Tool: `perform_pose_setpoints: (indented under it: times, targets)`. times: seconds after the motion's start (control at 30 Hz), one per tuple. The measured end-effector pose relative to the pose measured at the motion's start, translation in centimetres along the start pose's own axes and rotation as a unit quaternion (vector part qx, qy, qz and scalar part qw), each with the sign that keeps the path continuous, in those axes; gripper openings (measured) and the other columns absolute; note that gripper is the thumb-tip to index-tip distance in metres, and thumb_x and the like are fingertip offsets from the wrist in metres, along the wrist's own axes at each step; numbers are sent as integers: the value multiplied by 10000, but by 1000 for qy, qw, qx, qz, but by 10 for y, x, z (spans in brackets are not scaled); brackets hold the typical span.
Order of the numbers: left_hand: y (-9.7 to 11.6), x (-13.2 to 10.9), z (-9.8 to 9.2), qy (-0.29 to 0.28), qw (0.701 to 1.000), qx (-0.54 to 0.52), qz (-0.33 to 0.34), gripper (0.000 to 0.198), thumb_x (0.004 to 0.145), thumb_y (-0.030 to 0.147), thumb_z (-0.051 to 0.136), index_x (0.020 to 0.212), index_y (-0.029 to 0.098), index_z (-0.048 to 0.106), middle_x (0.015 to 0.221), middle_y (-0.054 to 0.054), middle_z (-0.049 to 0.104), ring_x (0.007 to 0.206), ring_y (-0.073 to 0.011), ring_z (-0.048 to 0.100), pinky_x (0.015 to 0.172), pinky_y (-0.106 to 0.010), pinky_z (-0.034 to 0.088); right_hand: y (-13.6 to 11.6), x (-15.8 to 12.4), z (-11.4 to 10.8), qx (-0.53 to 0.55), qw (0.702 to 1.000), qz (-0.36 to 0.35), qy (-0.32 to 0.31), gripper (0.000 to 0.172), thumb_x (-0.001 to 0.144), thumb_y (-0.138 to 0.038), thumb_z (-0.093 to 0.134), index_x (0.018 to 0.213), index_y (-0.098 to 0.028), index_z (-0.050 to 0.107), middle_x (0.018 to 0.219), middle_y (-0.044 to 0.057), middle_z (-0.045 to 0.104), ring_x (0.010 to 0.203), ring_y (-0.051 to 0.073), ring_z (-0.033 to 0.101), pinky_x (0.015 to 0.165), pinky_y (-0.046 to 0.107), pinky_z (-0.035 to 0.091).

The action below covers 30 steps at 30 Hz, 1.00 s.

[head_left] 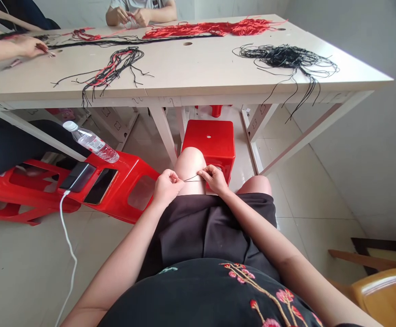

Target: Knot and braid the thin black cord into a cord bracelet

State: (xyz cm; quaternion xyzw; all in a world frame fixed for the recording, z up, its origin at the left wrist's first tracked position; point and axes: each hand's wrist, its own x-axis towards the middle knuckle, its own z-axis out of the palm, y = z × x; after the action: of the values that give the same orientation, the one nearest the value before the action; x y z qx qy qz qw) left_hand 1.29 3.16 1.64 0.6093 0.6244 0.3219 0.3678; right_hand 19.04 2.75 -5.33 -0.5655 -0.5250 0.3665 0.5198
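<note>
A thin black cord runs between my two hands, just above my bare knee. My left hand pinches one end of it between thumb and fingers. The other end sits in the pinch of my right hand. A second dark line of cord shows just below the first, and whether the two form a loop I cannot tell. Both forearms rest near my dark shorts.
On the table lie a black cord bundle, a black-and-red bundle and a long red bundle. Co-workers' hands work behind. A red stool at left carries a water bottle and a phone.
</note>
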Motion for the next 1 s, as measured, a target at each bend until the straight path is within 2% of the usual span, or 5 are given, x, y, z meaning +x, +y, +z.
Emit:
perform_pose_setpoints:
  times: [0.4,0.57,0.73,0.83,1.0]
  targets:
    - [1,-1,4,5,1000,3,11,164,526,188,585,611,220,448,533,57,489,471,-101,417,458,-216,312,22,-6,7,4,995,63,82,394,757,-581,456,624,-212,416,566,-44,417,538,109,405,538,230,373]
    - [7,-3,3,13,1000,-8,1,156,510,174,589,598,216,469,544,56,496,489,-101,432,466,-213,314,9,-13,-8,-53,980,73,177,418,863,-509,261,875,-180,519,875,83,575,858,195,532,801,334,418]
    - [8,-6,6,11,1000,13,19,164,526,189,596,623,213,466,544,58,496,493,-99,451,483,-214,343,-29,-19,14,-158,972,-62,162,449,893,-426,266,1266,-202,380,1355,113,367,1299,211,249,1067,427,200]
    - [7,-5,10,16,999,31,39,177,543,204,604,656,210,469,549,54,520,505,-103,483,511,-217,375,-36,-11,39,-205,975,-14,80,535,882,-446,304,1370,-237,240,1469,100,150,1359,291,44,1039,597,99]
    - [7,5,13,44,997,20,63,201,553,187,605,688,207,457,571,49,538,519,-106,515,534,-217,400,-32,10,52,-211,976,24,57,557,880,-503,294,1391,-308,183,1491,66,40,1355,332,-30,981,690,32]
